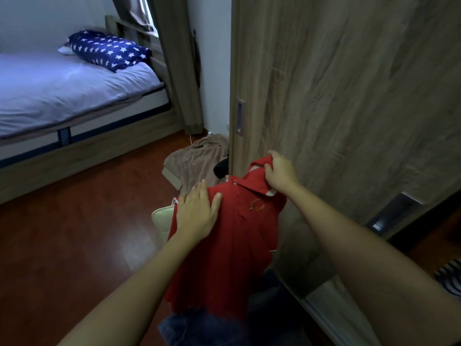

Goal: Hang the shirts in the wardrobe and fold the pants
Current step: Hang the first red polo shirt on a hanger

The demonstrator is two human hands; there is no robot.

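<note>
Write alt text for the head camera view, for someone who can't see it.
Two bare hands hold up a red polo shirt before a wooden wardrobe door: the right hand grips the collar, the left hand lies flat on the shoulder. A bed stands behind, left.

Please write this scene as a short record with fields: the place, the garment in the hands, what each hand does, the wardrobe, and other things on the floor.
place: bedroom, bed at left with a star-print pillow
garment: red polo shirt, held up in front of the person; a hanger is not clearly visible
left hand: laid flat, open, on the shirt's shoulder
right hand: fingers closed on the collar
wardrobe: wooden sliding door directly behind the shirt; interior not visible
floor: brown cloth near the door's edge; blue denim garment below the shirt
</note>
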